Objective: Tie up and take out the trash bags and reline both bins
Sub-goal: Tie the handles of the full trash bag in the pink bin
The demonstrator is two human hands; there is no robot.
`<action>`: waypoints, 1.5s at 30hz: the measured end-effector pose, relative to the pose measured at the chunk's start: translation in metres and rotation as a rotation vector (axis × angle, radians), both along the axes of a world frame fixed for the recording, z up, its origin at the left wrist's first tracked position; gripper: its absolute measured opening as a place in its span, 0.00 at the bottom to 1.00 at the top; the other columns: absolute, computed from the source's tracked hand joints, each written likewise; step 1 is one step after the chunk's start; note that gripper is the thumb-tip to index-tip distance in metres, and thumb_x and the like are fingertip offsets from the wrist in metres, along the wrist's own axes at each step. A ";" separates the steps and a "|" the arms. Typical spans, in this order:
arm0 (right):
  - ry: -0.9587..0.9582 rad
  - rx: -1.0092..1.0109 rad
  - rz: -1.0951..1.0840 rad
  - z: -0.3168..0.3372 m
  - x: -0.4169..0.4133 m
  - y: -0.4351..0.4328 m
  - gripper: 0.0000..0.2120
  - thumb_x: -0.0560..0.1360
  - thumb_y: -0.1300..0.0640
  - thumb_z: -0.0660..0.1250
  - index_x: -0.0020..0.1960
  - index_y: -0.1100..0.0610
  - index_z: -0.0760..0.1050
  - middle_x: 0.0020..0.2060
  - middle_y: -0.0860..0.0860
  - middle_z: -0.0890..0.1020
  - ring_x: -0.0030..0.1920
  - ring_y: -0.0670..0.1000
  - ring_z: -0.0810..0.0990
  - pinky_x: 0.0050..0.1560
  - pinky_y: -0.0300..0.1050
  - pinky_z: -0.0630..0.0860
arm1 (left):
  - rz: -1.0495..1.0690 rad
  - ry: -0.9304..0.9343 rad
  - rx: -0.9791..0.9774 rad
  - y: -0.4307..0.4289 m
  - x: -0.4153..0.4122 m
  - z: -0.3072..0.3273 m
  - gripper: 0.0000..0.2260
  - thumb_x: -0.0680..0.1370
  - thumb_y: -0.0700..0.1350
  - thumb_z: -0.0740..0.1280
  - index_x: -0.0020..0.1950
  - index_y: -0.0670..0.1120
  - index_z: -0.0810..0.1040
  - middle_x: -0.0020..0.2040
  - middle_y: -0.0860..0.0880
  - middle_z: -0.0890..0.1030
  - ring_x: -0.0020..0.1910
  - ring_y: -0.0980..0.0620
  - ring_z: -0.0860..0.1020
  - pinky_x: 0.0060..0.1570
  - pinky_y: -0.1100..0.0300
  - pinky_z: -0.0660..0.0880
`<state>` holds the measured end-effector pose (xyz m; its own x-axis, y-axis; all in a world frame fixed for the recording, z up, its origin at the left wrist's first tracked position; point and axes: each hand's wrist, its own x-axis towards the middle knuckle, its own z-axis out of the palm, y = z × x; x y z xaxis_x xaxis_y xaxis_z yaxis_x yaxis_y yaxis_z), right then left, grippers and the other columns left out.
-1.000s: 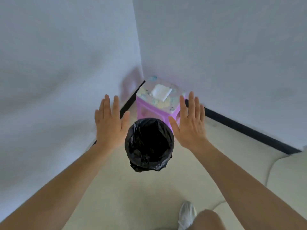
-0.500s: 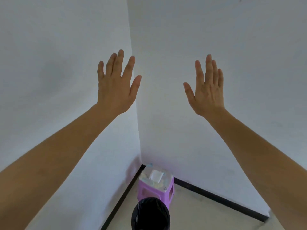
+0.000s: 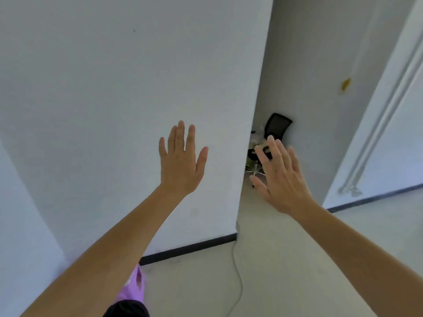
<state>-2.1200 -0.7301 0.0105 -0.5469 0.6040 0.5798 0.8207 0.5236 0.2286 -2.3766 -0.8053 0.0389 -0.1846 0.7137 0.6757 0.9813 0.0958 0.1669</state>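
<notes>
My left hand is held up in front of the white wall, fingers spread, holding nothing. My right hand is raised beside it to the right, also spread and holding nothing, slightly blurred. Only the rim of the bin lined with a black bag shows at the bottom edge, far below both hands and partly hidden behind my left forearm.
A purple plastic stool stands just behind the bin by the wall. A thin cable runs across the floor. Past the wall corner an opening leads to a black office chair. A white door frame stands at the right.
The view has swung up and to the right, from the corner to the wall end and opening. The bin has dropped to the bottom edge. Both hands stay raised and empty.
</notes>
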 end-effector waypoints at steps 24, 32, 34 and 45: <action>0.243 0.083 -1.056 -0.017 0.825 -0.090 0.35 0.81 0.40 0.54 0.80 0.59 0.51 0.80 0.62 0.50 0.79 0.62 0.51 0.77 0.63 0.52 | -1.022 0.202 0.029 0.160 0.848 -0.024 0.31 0.82 0.62 0.46 0.81 0.47 0.49 0.81 0.42 0.46 0.79 0.42 0.48 0.74 0.37 0.52; 0.100 0.054 -1.118 -0.016 1.009 0.021 0.35 0.81 0.41 0.56 0.81 0.57 0.51 0.80 0.61 0.48 0.79 0.61 0.51 0.77 0.62 0.51 | -1.097 0.205 0.102 0.290 1.035 -0.018 0.31 0.82 0.60 0.50 0.81 0.45 0.50 0.80 0.40 0.47 0.79 0.41 0.49 0.73 0.36 0.54; 0.070 0.069 -1.135 -0.006 1.062 0.038 0.35 0.81 0.41 0.57 0.81 0.57 0.51 0.80 0.61 0.50 0.79 0.61 0.52 0.77 0.62 0.51 | -1.132 0.205 0.119 0.318 1.092 -0.010 0.31 0.82 0.61 0.49 0.80 0.45 0.50 0.80 0.40 0.47 0.79 0.41 0.49 0.73 0.36 0.54; 0.153 0.146 -1.233 -0.002 1.372 0.092 0.35 0.80 0.42 0.59 0.80 0.57 0.53 0.80 0.60 0.50 0.79 0.61 0.55 0.76 0.63 0.53 | -1.237 0.144 0.106 0.405 1.432 -0.015 0.32 0.81 0.61 0.50 0.80 0.46 0.51 0.81 0.42 0.47 0.79 0.42 0.49 0.74 0.38 0.54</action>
<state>-0.7480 -0.6378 0.0089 0.4158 0.5905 0.6917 0.7693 -0.6340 0.0789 -0.9444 -0.4005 0.0235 0.6511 0.2969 0.6985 0.4136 -0.9105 0.0015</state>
